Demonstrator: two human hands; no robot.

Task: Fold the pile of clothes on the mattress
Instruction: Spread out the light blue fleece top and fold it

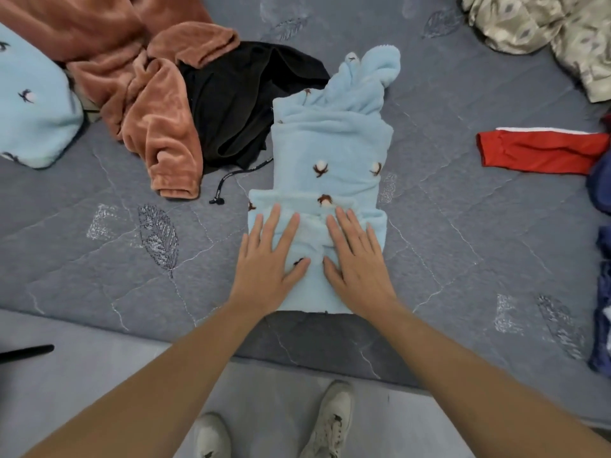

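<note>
A light blue fleece garment (pixel 330 147) with small brown-and-white flower marks lies folded into a long strip on the grey mattress (pixel 115 259). Its far end is bunched up. My left hand (pixel 269 259) and my right hand (pixel 355 259) press flat on its near end, side by side, fingers straight and spread. Unfolded clothes lie around it: a rust-brown fleece piece (pixel 142 84), a black garment (pixel 238 100) with a drawstring, and a red piece (pixel 542 150).
A second light blue fleece piece (pixel 29 104) lies at the far left, a beige patterned cloth (pixel 542 28) at the back right, and dark blue clothes (pixel 603 292) at the right edge. The mattress's near edge runs above the floor where my shoes (pixel 330 421) stand.
</note>
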